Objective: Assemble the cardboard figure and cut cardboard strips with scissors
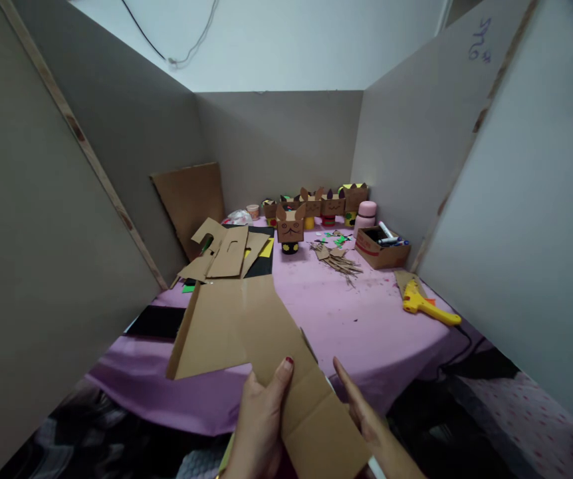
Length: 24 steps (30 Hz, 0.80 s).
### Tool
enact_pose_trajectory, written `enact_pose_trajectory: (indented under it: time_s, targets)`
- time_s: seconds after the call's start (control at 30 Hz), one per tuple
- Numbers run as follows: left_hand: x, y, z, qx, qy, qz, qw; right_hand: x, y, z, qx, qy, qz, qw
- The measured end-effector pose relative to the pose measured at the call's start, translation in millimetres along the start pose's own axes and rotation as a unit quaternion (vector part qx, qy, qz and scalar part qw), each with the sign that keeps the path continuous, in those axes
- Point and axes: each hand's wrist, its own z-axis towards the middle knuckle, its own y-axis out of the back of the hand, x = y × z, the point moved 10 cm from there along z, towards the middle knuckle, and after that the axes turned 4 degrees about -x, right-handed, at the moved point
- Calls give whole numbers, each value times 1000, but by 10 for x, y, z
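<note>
A large creased sheet of brown cardboard (246, 332) is held over the near edge of the table. My left hand (261, 416) grips its lower part, thumb on top and fingers underneath. My right hand (366, 416) sits against the sheet's right edge with the fingers stretched out straight, mostly behind the cardboard. Whether it grips the sheet is hidden.
A purple cloth (361, 319) covers the table. On it lie cut cardboard pieces (227, 253), a cardboard animal figure (290, 229) with more figures behind, cardboard scraps (339, 261), a small box of markers (379, 246), a pink bottle (366, 214) and a yellow glue gun (423, 305). Grey panels wall in three sides.
</note>
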Motion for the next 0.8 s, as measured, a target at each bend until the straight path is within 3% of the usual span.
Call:
enact_pose_trajectory:
  time_s: [0.23,0.6,0.8]
  targets:
    - [-18,-7,-8,5,2,1,1000,409,7,-233,14,37,10,999]
    - [-4,-70,-50,11,9,-19,1000,496,-104,-262,53,20,109,992]
    - [34,-41,-39,16,9,-7,1000,440,-51,-216,35,34,90,995]
